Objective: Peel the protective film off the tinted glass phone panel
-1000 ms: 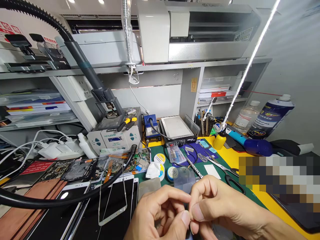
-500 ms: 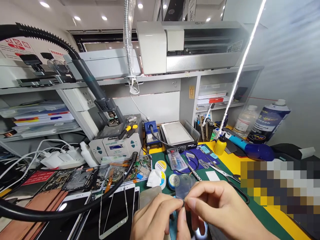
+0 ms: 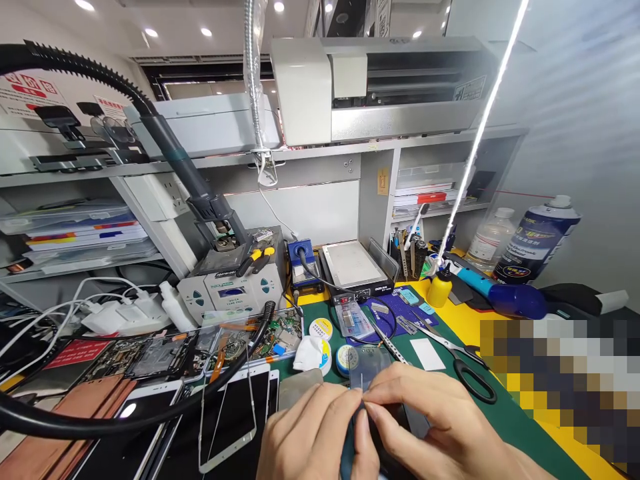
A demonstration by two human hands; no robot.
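My left hand and my right hand meet low in the middle of the view, fingertips pinched together on a thin clear film that stands up just behind them. Below the fingers lies a dark flat phone part, mostly hidden by the hands. Both hands hover over the green mat. Just beyond the film sit a round blue-and-white tin and a white tin.
Black-handled scissors and a white card lie right of the hands. White phone screens and opened phones are to the left. A rework station, heating plate, yellow bottle and spray can stand behind.
The view tilted up slightly at first. My hands stayed pinched together and have sunk lower toward the dark part on the mat, with the clear film still between the fingertips.
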